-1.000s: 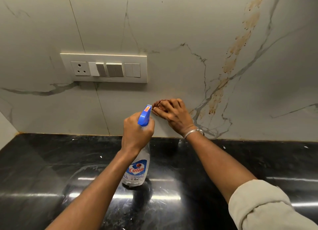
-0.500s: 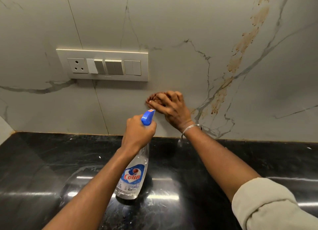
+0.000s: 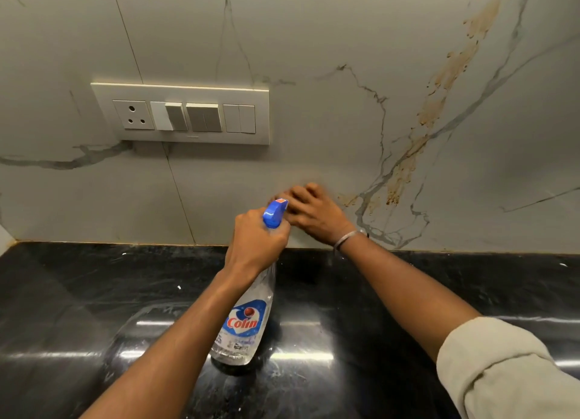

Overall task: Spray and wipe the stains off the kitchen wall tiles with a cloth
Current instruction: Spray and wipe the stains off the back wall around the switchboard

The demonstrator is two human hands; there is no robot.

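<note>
My left hand (image 3: 255,241) grips the neck of a clear Colin spray bottle (image 3: 243,323) with a blue nozzle (image 3: 273,213). The bottle leans to the right over the black counter (image 3: 78,293). Just behind the nozzle, my right hand (image 3: 314,211) presses against the pale marble wall tile (image 3: 314,42), blurred by motion. Its fingers cover the small dark cloth, which is almost wholly hidden. Brown stains (image 3: 405,173) run in a streak up the wall to the right of that hand, towards the top right corner.
A cream switch plate (image 3: 180,114) with a socket and several switches is fixed on the wall up left of my hands. The glossy counter meets the wall along a thin seam (image 3: 110,244). My right sleeve (image 3: 508,368) is rolled up at bottom right.
My right hand has slid down the wall with the cloth after moving up and left. The bottle in my left hand has tilted further.
</note>
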